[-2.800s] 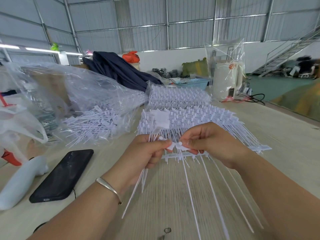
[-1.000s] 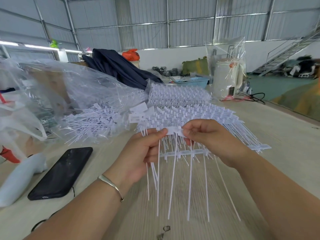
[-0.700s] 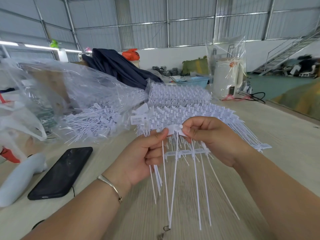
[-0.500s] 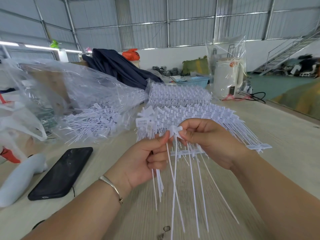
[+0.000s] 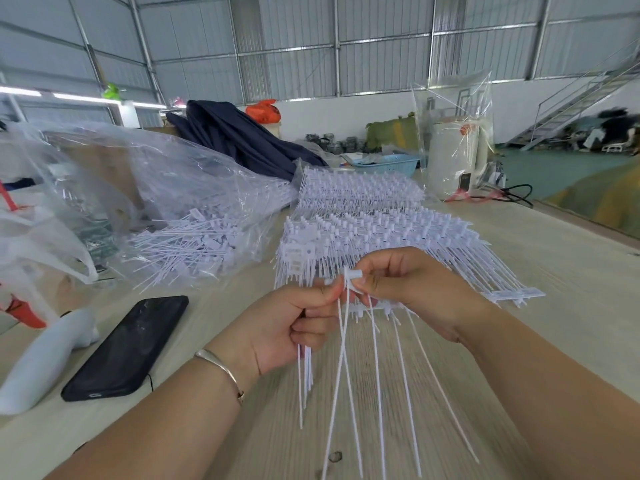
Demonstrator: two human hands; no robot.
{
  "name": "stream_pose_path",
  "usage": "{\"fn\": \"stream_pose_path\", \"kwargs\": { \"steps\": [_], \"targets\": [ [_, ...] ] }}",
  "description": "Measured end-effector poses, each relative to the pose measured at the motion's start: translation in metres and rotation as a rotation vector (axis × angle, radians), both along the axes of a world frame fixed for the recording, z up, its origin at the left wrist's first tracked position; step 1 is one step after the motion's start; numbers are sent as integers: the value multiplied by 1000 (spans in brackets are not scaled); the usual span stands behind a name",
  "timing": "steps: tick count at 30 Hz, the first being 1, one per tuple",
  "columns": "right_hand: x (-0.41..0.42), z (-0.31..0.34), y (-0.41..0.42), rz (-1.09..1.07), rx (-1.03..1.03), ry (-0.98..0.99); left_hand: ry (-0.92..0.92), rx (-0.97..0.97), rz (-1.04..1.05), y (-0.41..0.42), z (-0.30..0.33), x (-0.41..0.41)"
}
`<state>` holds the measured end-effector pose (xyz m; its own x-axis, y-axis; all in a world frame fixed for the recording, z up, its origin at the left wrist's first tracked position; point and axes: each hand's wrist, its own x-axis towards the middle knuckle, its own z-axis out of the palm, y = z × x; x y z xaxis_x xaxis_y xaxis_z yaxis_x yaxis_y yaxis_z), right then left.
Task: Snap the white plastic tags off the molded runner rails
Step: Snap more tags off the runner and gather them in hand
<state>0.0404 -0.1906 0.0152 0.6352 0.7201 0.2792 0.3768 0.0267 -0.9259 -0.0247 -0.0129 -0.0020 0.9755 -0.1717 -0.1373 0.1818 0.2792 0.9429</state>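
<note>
My left hand (image 5: pixel 294 327) & right hand (image 5: pixel 408 289) pinch one thin white plastic tag (image 5: pixel 351 277) over pale wood-grain tabletop (image 5: pixel 571 271), grey corrugated-metal shed walls (image 5: pixel 381 39) behind.

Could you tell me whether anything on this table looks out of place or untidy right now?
Mostly no. One thing stands out: loose white tags spill out of the open clear plastic bag onto the table, fanned at mixed angles beside the black phone. The stacked runner rails lie orderly, and both hands work normally.
</note>
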Motion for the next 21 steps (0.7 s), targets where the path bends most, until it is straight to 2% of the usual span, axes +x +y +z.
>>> {"fn": "stream_pose_path", "kwargs": {
  "steps": [3, 7, 10, 13, 14, 16, 18, 21],
  "targets": [
    [3, -3, 2, -247, 0, -93, -96, 105, 294, 0, 3, 2],
    [2, -4, 7, -383, -2, -186, -418, 402, 593, -6, -3, 2],
    [1, -3, 8, -404, 29, -218, -594, 613, 679, -12, -2, -1],
    [2, -4, 8, -418, 37, -225, -652, 709, 714, -13, -2, -1],
    [3, -4, 7, -412, 56, -206, -636, 683, 715, -13, -2, -1],
    [4, -4, 4, -379, 97, -148, -534, 497, 674, -12, -1, 0],
    [5, -3, 2, -301, 103, -103, -410, 263, 542, -10, 3, -1],
    [3, 0, 3, -145, 88, -67, -250, 20, 309, -11, 9, -3]
  ]
}}
